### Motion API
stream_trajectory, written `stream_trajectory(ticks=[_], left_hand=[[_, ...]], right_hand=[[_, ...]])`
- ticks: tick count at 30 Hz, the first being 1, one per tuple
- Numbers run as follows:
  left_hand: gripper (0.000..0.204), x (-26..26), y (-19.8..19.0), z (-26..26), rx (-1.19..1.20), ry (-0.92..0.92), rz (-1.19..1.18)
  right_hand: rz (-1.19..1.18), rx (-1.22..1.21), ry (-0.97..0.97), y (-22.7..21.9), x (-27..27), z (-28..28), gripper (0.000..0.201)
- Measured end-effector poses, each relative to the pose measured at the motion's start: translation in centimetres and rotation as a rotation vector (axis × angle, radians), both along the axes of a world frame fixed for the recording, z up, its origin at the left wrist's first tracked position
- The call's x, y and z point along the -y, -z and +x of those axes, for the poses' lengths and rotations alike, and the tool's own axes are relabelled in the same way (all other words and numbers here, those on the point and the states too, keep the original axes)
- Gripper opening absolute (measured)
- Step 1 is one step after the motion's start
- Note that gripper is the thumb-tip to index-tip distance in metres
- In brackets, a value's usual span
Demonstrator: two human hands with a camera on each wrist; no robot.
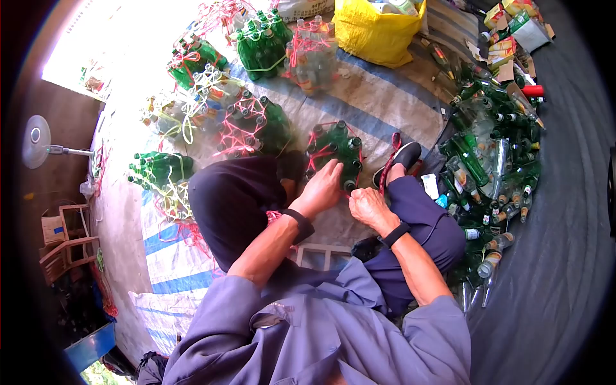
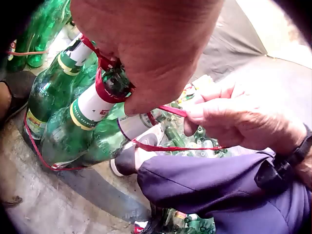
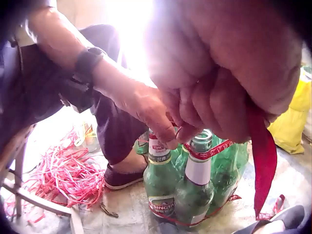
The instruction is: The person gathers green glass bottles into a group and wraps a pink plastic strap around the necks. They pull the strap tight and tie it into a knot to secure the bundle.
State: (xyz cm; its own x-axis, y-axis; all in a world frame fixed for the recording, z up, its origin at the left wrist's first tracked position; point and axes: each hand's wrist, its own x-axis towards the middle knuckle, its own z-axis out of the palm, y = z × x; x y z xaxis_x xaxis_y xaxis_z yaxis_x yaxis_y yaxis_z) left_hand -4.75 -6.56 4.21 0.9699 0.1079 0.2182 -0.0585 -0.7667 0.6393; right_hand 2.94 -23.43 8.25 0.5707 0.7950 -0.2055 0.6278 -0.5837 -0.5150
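I see a blue-striped sheet (image 1: 385,90) on the floor, with dark cloth (image 1: 564,160) to the right. On the right lies a heap of loose bottles (image 1: 478,160); on the far left stand tied bundles (image 1: 262,48), and at the far side a yellow bag (image 1: 372,32). The left leg (image 1: 231,205) and right leg (image 1: 423,224) hem in my working space, with a tangle of pink string (image 3: 68,168) near the left foot.

The hands hide some near bottle necks and the ribbon's crossing; glare washes out the far left. I cannot count the bottles.

The green bottle bundle (image 1: 335,147) stands on the sheet between the feet, upright, long axis vertical, necks up.

My left hand (image 1: 324,189) is curled, fingers closed on the ribbon at a bottle neck. My right hand (image 1: 372,208) is closed too, pinching the red ribbon (image 3: 263,165), whose loose end hangs down.
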Motion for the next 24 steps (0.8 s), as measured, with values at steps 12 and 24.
stream_trajectory(ticks=[12, 24], left_hand=[[0.048, 0.1, -0.1, -0.3, -0.012, -0.033, -0.042], [0.046, 0.0, 0.5, -0.3, -0.058, -0.019, -0.075]], right_hand=[[-0.038, 0.110, -0.134, -1.6, 0.5, 3.1, 0.023], [-0.111, 0.060, -0.154, -6.0, 1.5, 2.8, 0.023]])
